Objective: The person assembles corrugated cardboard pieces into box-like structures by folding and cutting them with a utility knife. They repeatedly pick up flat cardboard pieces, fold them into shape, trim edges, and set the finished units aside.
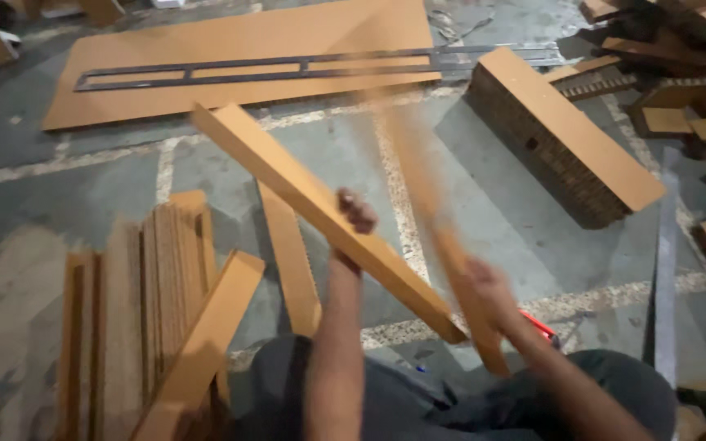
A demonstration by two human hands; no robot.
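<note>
I sit on a grey stone floor (pixel 345 155) with pale joints between the slabs. Far in front of me a large brown board (pixel 230 49) lies flat on it, and a long dark metal frame (pixel 255 69) rests on this board. To my right a thick honeycomb cardboard block (pixel 561 135) lies on the floor. At my left a stack of cardboard strips (pixel 169 278) stands on edge, and one flat strip (pixel 292 261) lies beside it.

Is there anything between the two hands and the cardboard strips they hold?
Nothing visible. The left hand grips one long strip directly, and the right hand grips the blurred second strip. The two strips are apart.
</note>
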